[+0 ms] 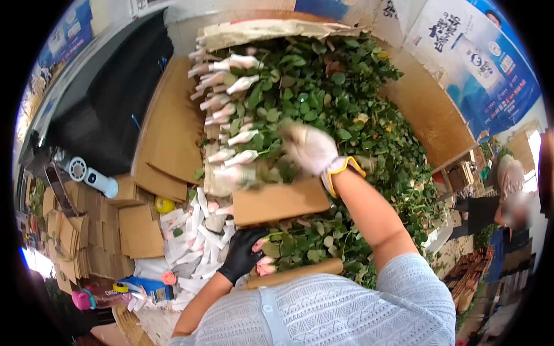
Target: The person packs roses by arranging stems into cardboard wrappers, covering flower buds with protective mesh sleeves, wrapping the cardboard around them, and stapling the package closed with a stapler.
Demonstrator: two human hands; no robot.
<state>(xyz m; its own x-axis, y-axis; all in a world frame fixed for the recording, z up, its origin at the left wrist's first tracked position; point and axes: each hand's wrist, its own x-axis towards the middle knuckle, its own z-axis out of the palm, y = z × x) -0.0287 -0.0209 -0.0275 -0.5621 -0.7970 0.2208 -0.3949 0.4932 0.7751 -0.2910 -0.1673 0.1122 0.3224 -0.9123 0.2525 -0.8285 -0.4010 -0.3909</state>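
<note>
My left hand, in a black glove, is closed around a pink rose at the front of the bench. Another pink rose lies just below it. My right hand, in a white glove with a yellow-edged cuff, is over the leafy stems. Its fingers are smeared by motion, so its grip is unclear. A blurred white-sleeved rose is left of it. Several roses in white sleeves line the pile's left edge, heads pointing left. A cardboard piece lies between the two hands.
Loose white sleeves are heaped left of my left hand. Flat cardboard sheets, a yellow tape roll, a small fan and a blue box are farther left. A person stands at far right.
</note>
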